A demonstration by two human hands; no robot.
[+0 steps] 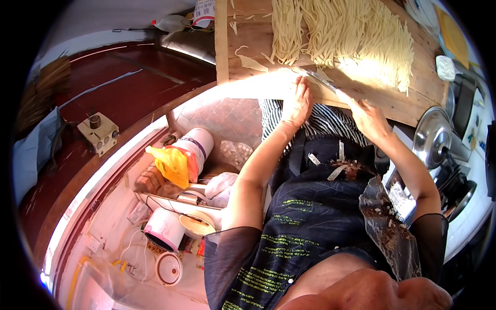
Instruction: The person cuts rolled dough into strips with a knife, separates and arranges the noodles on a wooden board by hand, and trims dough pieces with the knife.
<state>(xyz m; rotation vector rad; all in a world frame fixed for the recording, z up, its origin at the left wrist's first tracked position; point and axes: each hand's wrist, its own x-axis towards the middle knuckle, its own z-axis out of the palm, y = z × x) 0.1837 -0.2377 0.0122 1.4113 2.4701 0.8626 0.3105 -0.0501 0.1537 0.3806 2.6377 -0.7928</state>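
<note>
Near the front edge of a wooden board [431, 95], my left hand [298, 101] lies flat with its fingers stretched forward. Under and beside its fingertips is a pale, sunlit strip [266, 82], perhaps dough; glare hides its outline. My right hand [369, 120] is closed round the handle of a knife [323, 80]. The blade points forward and left, close to my left fingertips. Beyond both hands, cut noodles [341, 33] lie in long rows across the board. A flat dough scrap [252, 63] and smaller bits rest left of them.
At right are a metal lid [433, 135], a white container [445, 67] and dark pans [460, 199]. Below left stand a white bucket [196, 143], a yellow plastic bag [173, 164] and a pink-rimmed bucket [164, 230]. A dark red surface [129, 98] extends left.
</note>
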